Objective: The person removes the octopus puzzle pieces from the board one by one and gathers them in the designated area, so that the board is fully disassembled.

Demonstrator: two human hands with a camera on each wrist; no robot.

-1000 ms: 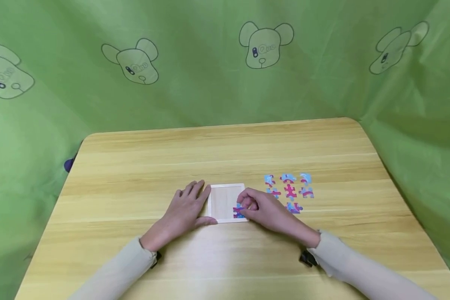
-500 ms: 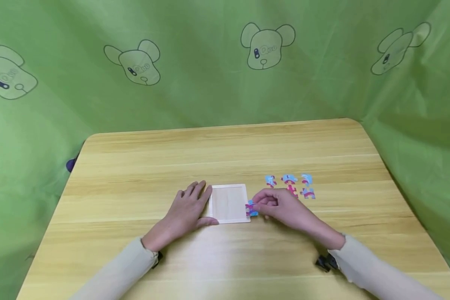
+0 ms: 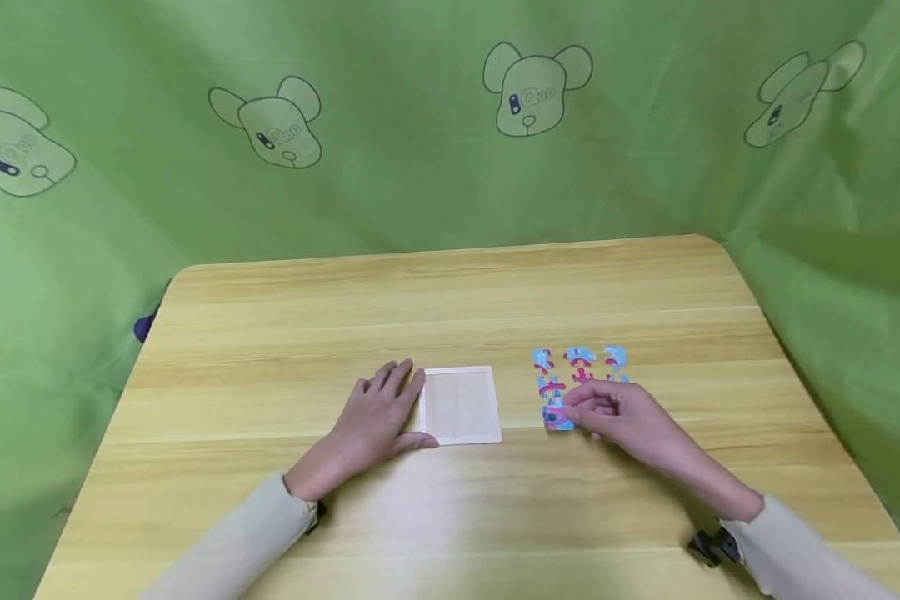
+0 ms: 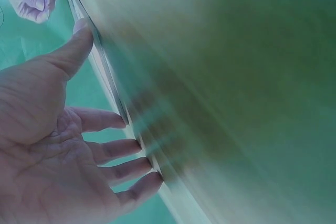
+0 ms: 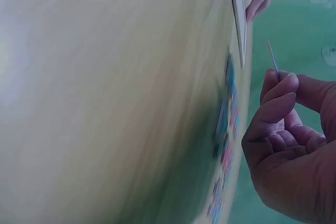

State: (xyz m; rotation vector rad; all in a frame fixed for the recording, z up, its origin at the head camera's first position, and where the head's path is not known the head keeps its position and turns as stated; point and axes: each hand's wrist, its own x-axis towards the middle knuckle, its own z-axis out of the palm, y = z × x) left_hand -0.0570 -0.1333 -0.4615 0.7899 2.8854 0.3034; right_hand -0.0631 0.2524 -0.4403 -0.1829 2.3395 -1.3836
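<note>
In the head view, my right hand (image 3: 618,421) pinches a blue, pink and purple jigsaw piece (image 3: 558,416) between thumb and fingers. The right wrist view has this piece edge-on (image 5: 272,55), raised off the table. My left hand (image 3: 371,417) lies with fingers extended at the left side of a pale square wooden puzzle tray (image 3: 497,408). Its thumb touches the tray's near left corner. The tray shows a bare wood base. In the left wrist view, the left hand's fingers (image 4: 107,150) stretch along the table surface.
Right of the tray lie several loose blue and red jigsaw pieces (image 3: 580,356) in rough rows, some hidden by the right hand. The light wood table (image 3: 345,308) meets green cloth walls (image 3: 420,192) at the back and sides.
My right hand lifts the jigsaw piece out of the tray's near right corner and carries it right, to the loose pieces. The left hand stays at the tray.
</note>
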